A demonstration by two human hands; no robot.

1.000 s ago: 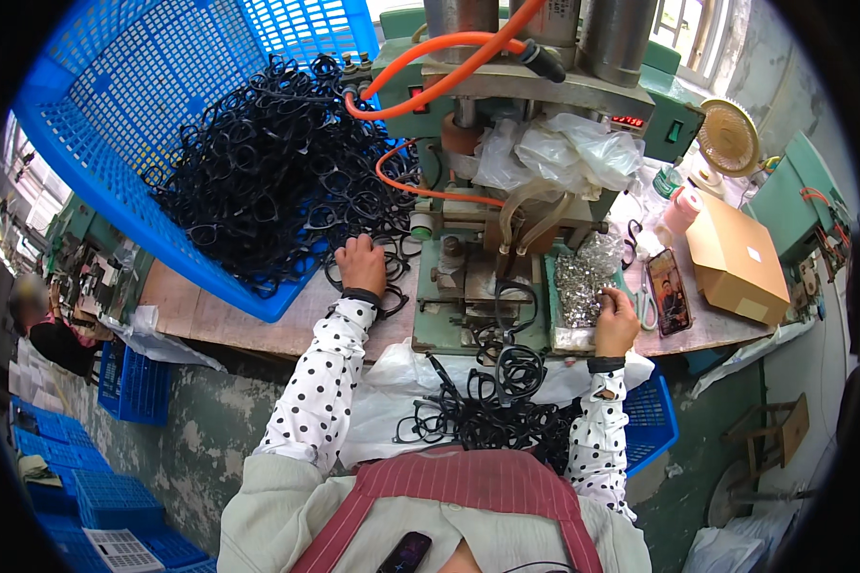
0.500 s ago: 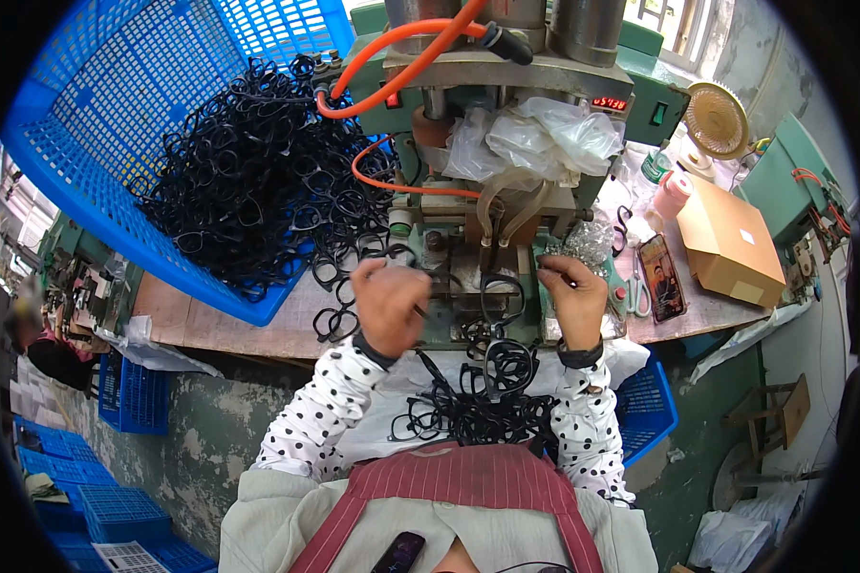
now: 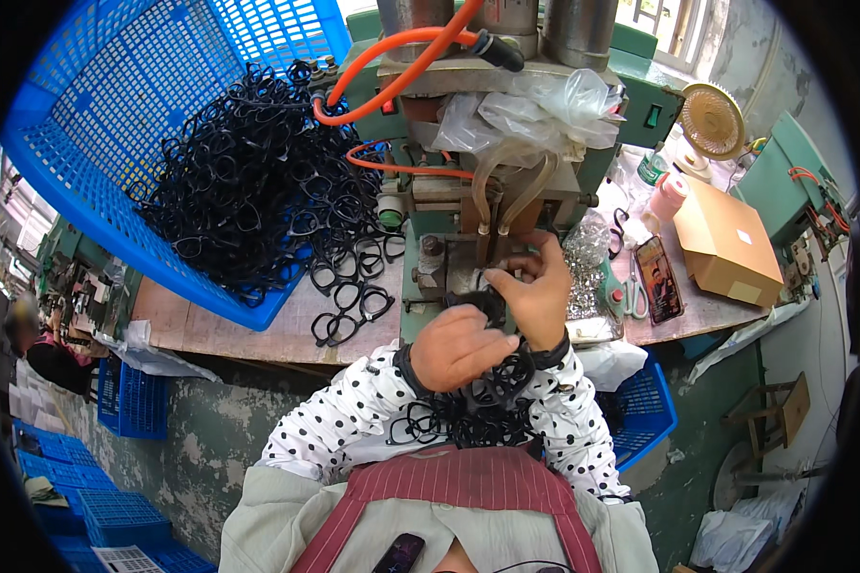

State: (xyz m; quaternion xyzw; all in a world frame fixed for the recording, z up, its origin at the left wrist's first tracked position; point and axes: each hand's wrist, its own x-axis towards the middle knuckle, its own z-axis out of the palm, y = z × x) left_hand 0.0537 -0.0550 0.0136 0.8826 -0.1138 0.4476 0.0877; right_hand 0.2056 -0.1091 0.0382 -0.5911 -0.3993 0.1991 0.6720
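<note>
My left hand (image 3: 461, 351) is closed and slightly blurred, in front of the green press machine (image 3: 416, 250). A dark eyeglass frame (image 3: 488, 304), smeared by motion, shows at its fingers; part of it is hidden. Close by, at the machine's tool, my right hand (image 3: 542, 296) has thumb and fingers pinched together. What that pinch holds is too small to make out. Two clear hoses (image 3: 526, 196) come down just above the right fingertips. Beneath both hands, a heap of black eyeglass frames (image 3: 483, 420) lies on a white cloth over my lap.
A big blue crate (image 3: 115, 205) at left spills a pile of black eyeglass frames (image 3: 248, 181) onto the table (image 3: 196, 320). Right of the machine are small shiny parts (image 3: 583, 277), scissors (image 3: 634, 296), a phone (image 3: 659, 279), a cardboard box (image 3: 731, 244) and a small fan (image 3: 713, 121).
My left hand has moved right and toward me, over the lap heap. The right hand has gone left and inward to the machine's tool. The frame that stood at the tool is now blurred between my hands.
</note>
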